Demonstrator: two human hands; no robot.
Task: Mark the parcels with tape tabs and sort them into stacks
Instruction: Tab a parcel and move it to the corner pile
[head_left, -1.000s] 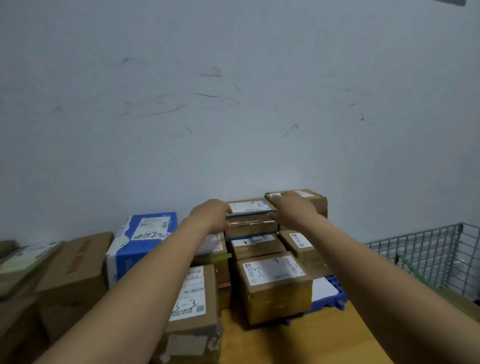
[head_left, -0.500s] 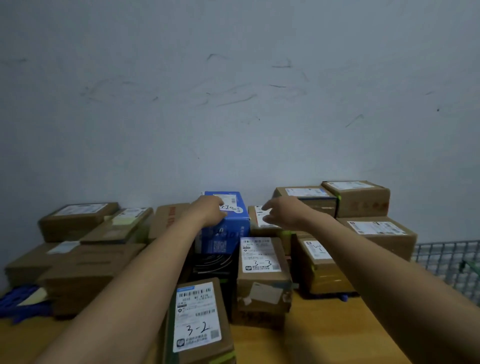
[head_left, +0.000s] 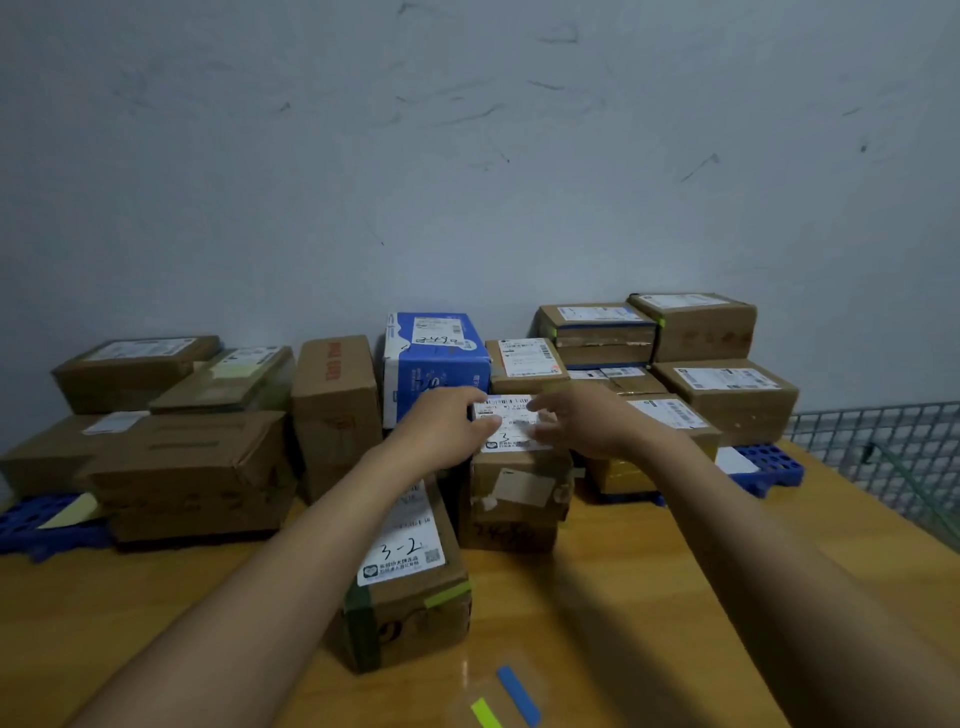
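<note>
Your hands have dropped from the back boxes: left hand (head_left: 447, 422) and right hand (head_left: 582, 421), fingers spread, rest on the labelled parcel (head_left: 517, 483), gripping nothing.

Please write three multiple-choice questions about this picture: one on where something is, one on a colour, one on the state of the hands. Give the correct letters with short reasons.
1. Where is the blue-and-white carton?
A. against the wall, behind the left hand
B. in the wire basket
C. on the floor

2. What colours are the two loose tape strips on the wooden table?
A. red and white
B. blue and yellow-green
C. both black

3. What are the hands doing?
A. holding scissors
B. resting in pockets
C. reaching onto the labelled top of a brown cardboard parcel

Answers: 1 A, it stands at the wall. 2 B, both strips lie near the front edge. 3 C, the left hand and right hand are spread over its label.
</note>
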